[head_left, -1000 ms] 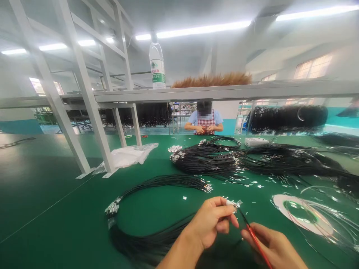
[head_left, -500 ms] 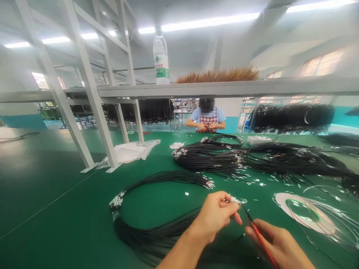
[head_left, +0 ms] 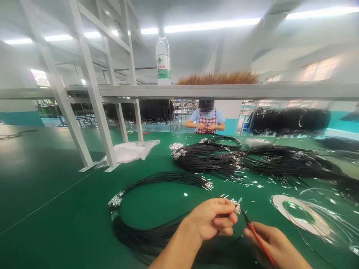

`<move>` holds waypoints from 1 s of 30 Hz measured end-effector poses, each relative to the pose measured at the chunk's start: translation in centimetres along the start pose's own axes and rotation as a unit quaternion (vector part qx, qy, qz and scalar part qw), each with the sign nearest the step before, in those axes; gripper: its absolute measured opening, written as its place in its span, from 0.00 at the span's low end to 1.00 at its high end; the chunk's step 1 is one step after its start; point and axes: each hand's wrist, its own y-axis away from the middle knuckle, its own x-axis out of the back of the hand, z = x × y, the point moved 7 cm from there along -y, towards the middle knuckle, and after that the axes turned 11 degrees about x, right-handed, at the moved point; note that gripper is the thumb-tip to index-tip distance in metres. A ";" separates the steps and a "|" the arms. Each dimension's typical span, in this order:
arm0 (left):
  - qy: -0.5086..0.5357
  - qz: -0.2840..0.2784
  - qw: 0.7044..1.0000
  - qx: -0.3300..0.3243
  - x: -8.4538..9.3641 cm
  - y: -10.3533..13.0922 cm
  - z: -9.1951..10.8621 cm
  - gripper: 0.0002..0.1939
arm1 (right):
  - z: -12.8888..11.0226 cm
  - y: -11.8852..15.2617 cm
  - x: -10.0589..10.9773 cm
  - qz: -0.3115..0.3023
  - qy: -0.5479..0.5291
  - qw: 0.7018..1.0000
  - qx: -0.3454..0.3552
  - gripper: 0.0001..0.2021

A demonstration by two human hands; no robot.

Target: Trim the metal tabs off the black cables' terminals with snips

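Observation:
My left hand [head_left: 211,220] is closed in a pinch on a small whitish piece [head_left: 238,207], too small to name surely. Just right of it, my right hand [head_left: 273,239] grips a red-handled tool [head_left: 258,237] with a dark, slim tip. That tip points up and left, close to the whitish piece; whether they touch I cannot tell. Under and left of my left forearm curves a bundle of black cables [head_left: 137,235] with silvery connectors [head_left: 115,200]. Loose white bits lie on the green table [head_left: 84,224] behind my fingers.
More black cables [head_left: 207,158] are heaped at the back, running right. A white ring-shaped reel [head_left: 280,209] with clear strands lies at right. White shelf legs [head_left: 103,138] and a plastic bag [head_left: 131,151] stand left. A co-worker [head_left: 206,121] sits across.
My left fingers have curled in more, and the whitish piece now stands more upright at the fingertips. The tool's tip has moved slightly down; my right hand has shifted little.

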 end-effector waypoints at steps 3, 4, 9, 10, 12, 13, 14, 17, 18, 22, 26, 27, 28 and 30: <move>-0.041 0.060 0.995 -0.071 -0.4 0.6 1.4 0.12 | 0.6 -0.2 1.3 0.102 0.049 0.993 -0.023 0.23; -0.065 0.095 0.989 -0.097 -0.4 0.7 1.7 0.13 | 0.6 -0.1 1.7 0.143 0.013 0.989 -0.031 0.22; -0.137 0.195 0.963 -0.129 -0.3 -0.7 0.3 0.14 | -1.2 0.9 2.7 0.282 -0.235 0.930 -0.012 0.24; -0.143 0.201 0.961 -0.125 -0.2 -1.1 -0.3 0.14 | -1.7 1.1 2.6 0.288 -0.253 0.923 -0.009 0.24; -0.155 0.210 0.958 -0.118 0.0 -1.8 -1.1 0.13 | -2.1 1.2 2.2 0.290 -0.272 0.917 -0.020 0.23; -0.162 0.212 0.957 -0.117 0.1 -2.1 -1.4 0.12 | -2.2 1.3 1.9 0.287 -0.277 0.917 -0.027 0.22; -0.169 0.214 0.955 -0.117 0.2 -2.2 -1.6 0.12 | -2.3 1.3 1.7 0.283 -0.281 0.917 -0.029 0.22; -0.182 0.218 0.951 -0.124 0.2 -2.4 -1.8 0.09 | -2.5 1.2 1.2 0.269 -0.293 0.917 -0.024 0.19; -0.183 0.219 0.950 -0.128 0.3 -2.4 -1.8 0.08 | -2.5 1.2 1.2 0.268 -0.297 0.916 -0.022 0.19; -0.183 0.229 0.945 -0.144 0.2 -2.4 -1.9 0.05 | -2.3 1.3 1.1 0.273 -0.314 0.909 -0.023 0.18; -0.196 0.229 0.944 -0.135 0.1 -2.1 -1.9 0.06 | -2.1 1.5 1.0 0.274 -0.322 0.906 -0.024 0.16; -0.190 0.212 0.951 -0.120 0.1 -2.1 -1.9 0.07 | -2.2 1.5 0.9 0.271 -0.324 0.906 -0.023 0.16; -0.178 0.184 0.962 -0.097 0.0 -2.1 -2.0 0.10 | -2.2 1.5 0.8 0.267 -0.326 0.906 -0.023 0.16; -0.139 0.113 0.983 -0.039 -0.2 -2.1 -2.5 0.14 | -2.5 1.6 0.6 0.259 -0.329 0.908 -0.021 0.17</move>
